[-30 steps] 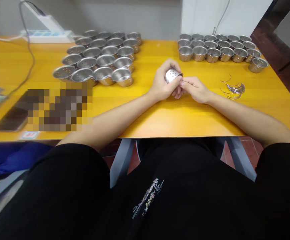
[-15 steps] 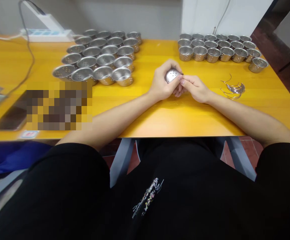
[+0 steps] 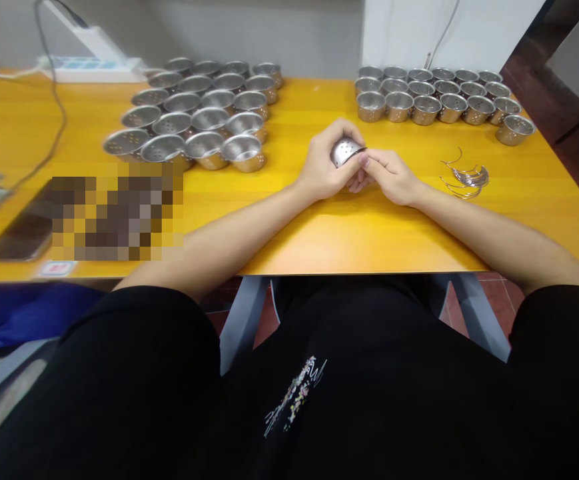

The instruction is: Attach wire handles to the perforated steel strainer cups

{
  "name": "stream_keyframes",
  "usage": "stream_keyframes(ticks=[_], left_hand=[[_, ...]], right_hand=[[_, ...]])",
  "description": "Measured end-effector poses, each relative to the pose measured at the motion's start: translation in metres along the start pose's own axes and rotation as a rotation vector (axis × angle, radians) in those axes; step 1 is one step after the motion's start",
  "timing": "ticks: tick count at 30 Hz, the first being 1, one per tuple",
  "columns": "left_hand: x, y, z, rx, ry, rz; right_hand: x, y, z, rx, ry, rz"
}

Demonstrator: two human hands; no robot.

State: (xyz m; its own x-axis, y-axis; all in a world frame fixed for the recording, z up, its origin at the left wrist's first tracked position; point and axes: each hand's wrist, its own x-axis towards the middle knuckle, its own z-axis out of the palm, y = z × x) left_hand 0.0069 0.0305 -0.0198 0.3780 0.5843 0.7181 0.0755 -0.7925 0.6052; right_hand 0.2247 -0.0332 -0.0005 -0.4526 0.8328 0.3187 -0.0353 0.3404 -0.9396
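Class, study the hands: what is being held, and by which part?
The left hand holds a perforated metal cup, fingers curled around its side; the right hand pinches near its rim.

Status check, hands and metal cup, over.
Left hand gripping perforated cup. Right hand pinching near its rim. Wires off to the right, nothing between hands and cup.

At 10 o'clock, a white power strip [image 3: 94, 71] is sitting against the wall [image 3: 314, 40]. A dark cable [image 3: 62, 123] is curving down toward 9 o'clock, where a dark flat slab [image 3: 19, 227] is lying, partly pixelated, near a small label [image 3: 57, 269]. Blue cloth [image 3: 29, 313] is showing between 8 and 9 o'clock, below the table [image 3: 309, 240].
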Motion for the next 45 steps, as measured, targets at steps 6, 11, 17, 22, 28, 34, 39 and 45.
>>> stream_keyframes(ticks=[6,11,17,22,28,34,39,45], left_hand=[[0.004,-0.011,0.007,-0.076,0.058,0.034],[0.005,-0.009,0.003,-0.093,0.052,0.016],[0.006,-0.016,0.002,-0.118,0.016,0.024],[0.006,-0.018,0.0,-0.138,-0.058,0.004],[0.006,-0.029,0.002,-0.189,-0.065,0.019],[0.005,-0.043,0.004,-0.16,-0.045,-0.024],[0.004,-0.06,0.002,-0.148,-0.047,0.008],[0.005,-0.066,0.0,-0.135,-0.123,0.028]], right_hand=[[-0.001,0.001,-0.005,-0.027,-0.029,-0.013],[-0.001,0.002,-0.003,-0.039,-0.036,-0.017],[-0.003,-0.001,-0.004,-0.12,0.002,-0.042],[-0.006,-0.002,-0.008,-0.125,0.117,-0.071],[0.002,0.018,-0.015,-0.156,0.338,-0.156],[0.009,0.038,-0.031,-0.354,0.39,-0.265],[0.006,0.033,-0.025,-0.392,0.313,-0.282],[0.003,0.011,-0.016,-0.524,0.234,-0.348]])
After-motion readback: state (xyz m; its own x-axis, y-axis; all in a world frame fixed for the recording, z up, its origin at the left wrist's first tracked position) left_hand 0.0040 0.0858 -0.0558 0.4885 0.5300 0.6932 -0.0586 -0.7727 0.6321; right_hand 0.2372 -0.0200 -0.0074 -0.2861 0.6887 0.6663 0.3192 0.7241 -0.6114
